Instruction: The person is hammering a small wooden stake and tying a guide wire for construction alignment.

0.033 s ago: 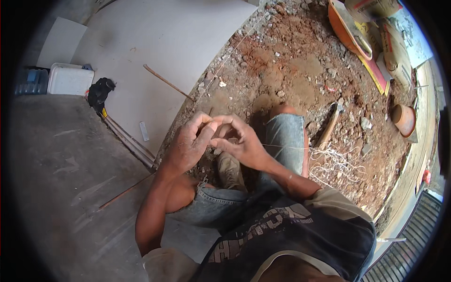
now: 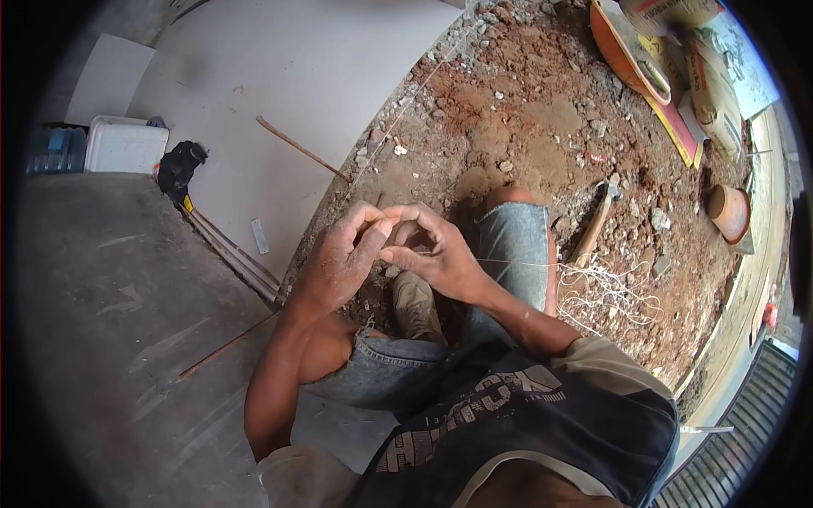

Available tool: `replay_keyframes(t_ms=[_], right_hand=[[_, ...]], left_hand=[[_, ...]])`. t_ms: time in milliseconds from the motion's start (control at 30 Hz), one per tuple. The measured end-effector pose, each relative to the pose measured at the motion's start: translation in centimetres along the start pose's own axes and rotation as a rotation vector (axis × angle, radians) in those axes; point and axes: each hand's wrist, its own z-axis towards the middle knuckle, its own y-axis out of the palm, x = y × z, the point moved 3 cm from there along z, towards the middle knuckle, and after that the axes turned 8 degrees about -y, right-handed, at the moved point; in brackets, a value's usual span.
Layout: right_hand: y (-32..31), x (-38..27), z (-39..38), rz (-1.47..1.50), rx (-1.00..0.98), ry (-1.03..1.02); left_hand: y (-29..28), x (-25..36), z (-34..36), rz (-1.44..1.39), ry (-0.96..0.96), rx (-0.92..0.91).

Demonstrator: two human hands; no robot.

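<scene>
My left hand [image 2: 347,254] and my right hand [image 2: 428,250] meet above my shoe [image 2: 411,305], fingers curled and pinched together, fingertips touching, around a thin pale string [image 2: 504,261]. The fingers hide just where it is gripped. From them the string crosses my right jeans leg to a loose tangle [image 2: 614,296] on the dirt. A hammer [image 2: 593,224] with a wooden handle lies beside the tangle. A rusty rod [image 2: 301,146] lies on the white board at upper left, near a line stretched along the dirt's edge.
A white board [image 2: 203,76] borders rubbly soil [image 2: 542,110]. At left are grey concrete [image 2: 144,279], a white container [image 2: 123,144], a water bottle [image 2: 55,151], a black bundle [image 2: 178,169] and long poles [image 2: 233,250]. An orange basin [image 2: 618,59], sacks [image 2: 716,102] and a pot [image 2: 728,212] are at right.
</scene>
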Motion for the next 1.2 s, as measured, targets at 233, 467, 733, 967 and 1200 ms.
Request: replay_keyframes(t_ms=[233,467,733,967,1200], right_hand=[[-0.2,1.7,-0.2,0.337,-0.014,0.314],[-0.4,2.0,-0.6,0.547,-0.013,0.463],[0.3,2.1,-0.5,0.749,0.008,0.451],[-1.0,2.4,0.3,0.901,0.065,0.434],[-0.6,2.1,0.6,0.982,0.174,0.478]], left_hand=[[0.6,1.0,0.0,0.050,0.085,0.007],[0.5,1.0,0.4,0.061,0.051,-0.041],[-0.2,0.7,0.1,-0.336,-0.205,-0.169],[-1.0,-0.3,-0.1,-0.068,-0.092,-0.110],[-1.4,-0.1,0.0,0.087,-0.077,-0.005]])
